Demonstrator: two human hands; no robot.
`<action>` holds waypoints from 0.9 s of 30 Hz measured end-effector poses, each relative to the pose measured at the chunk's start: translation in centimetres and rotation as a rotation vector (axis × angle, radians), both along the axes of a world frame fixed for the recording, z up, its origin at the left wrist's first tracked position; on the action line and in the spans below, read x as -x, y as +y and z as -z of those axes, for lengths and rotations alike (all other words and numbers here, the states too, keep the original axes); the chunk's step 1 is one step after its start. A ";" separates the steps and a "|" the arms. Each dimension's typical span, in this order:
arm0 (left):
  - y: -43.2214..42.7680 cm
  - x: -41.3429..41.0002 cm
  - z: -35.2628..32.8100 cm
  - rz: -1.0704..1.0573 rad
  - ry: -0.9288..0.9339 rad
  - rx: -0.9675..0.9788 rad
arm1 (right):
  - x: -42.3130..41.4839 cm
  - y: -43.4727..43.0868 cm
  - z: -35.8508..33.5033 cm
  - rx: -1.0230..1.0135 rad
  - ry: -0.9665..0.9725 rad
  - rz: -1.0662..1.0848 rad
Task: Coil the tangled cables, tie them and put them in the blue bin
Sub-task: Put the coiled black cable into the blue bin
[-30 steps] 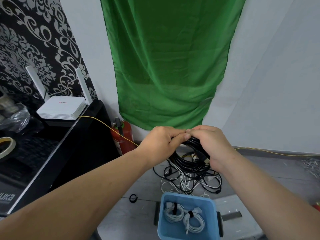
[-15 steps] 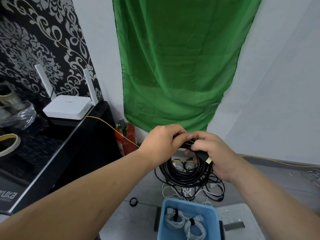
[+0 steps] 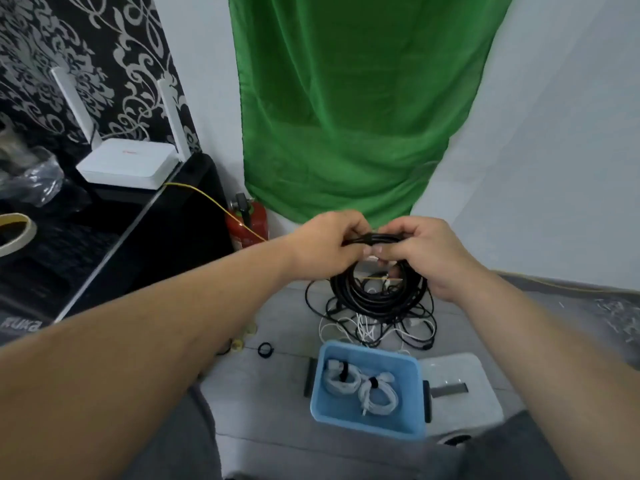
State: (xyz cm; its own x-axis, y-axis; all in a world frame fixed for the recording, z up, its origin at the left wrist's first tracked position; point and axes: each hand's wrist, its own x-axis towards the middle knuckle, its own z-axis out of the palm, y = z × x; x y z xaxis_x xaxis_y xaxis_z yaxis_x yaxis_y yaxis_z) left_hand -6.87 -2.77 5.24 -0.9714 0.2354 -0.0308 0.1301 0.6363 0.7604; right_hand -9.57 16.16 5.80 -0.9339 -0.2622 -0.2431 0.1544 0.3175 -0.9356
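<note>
We see both hands raised in front of the green cloth (image 3: 346, 116), meeting on the top of one black coil (image 3: 377, 299). The left hand (image 3: 329, 244) and right hand (image 3: 426, 251) each have their fingers (image 3: 351, 230) curled tight around the bunched strands, thumbs nearly touching underneath. The short gripped stretch runs left to right between the two fists. The rest of the coil hangs as a loop straight below them, its open face turned towards us. We cannot make out a tie on it, so we judge the step in hand to be binding the coil.

The move after that turns on one relation. The bin (image 3: 367, 427) stands on the floor below the coil and nearer to us, almost in line with the loop's middle. Lowering the coil and drawing it towards us should land it inside. Neither hand is clearly nearer; the left hangs over the bin's left edge and the right over its right edge.

Counting: one bin, and one black coil in the hands. Two white coils lie side by side in the bin, one (image 3: 341, 379) to the left and one (image 3: 379, 396) to the right, each cinched by a black tie. One small black ring (image 3: 265, 349), possibly a spare tie, lies on the floor left of the bin. Between bin and wall lies a tangle (image 3: 374, 332) of black and white cables; we cannot count its strands. We judge the task well short of done.
</note>
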 end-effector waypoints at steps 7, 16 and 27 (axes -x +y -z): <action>0.9 -1.6 2.3 0.088 -0.079 0.136 | -2.8 1.3 3.8 -0.133 -0.032 -0.085; 4.4 -3.7 9.0 0.139 -0.215 0.330 | -5.9 4.0 10.3 -0.515 -0.023 -0.356; 7.5 -5.8 23.3 -0.332 -0.711 0.134 | -7.7 6.2 20.4 -0.604 -0.330 -0.192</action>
